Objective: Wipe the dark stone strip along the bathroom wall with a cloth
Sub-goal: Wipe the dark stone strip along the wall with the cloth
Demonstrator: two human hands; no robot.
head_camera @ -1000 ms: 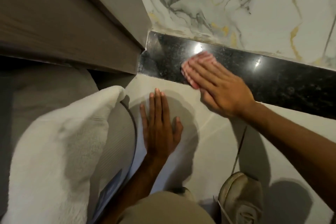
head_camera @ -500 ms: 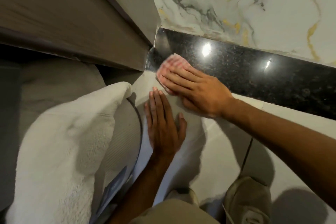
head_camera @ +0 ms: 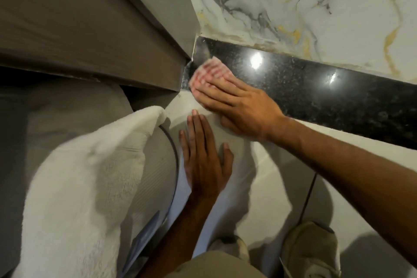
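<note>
A dark speckled stone strip [head_camera: 320, 95] runs along the foot of the marble wall, from the brown door frame toward the right. My right hand [head_camera: 237, 106] lies flat on the strip's left end and presses a pink-and-white checked cloth [head_camera: 211, 71] against it, right beside the frame corner. Most of the cloth is hidden under my fingers. My left hand [head_camera: 204, 162] rests flat on the pale floor tile just below, fingers together and holding nothing.
A brown door frame [head_camera: 94, 36] closes off the left. A white towel [head_camera: 74, 189] lies over a round ribbed object [head_camera: 158, 165] at lower left. The marble wall [head_camera: 293, 0] rises behind the strip. My shoes [head_camera: 309, 253] stand on the tile at the bottom.
My right hand has slid the cloth leftward along the strip, from its middle part to the end at the door frame. The left hand has stayed flat on the tile.
</note>
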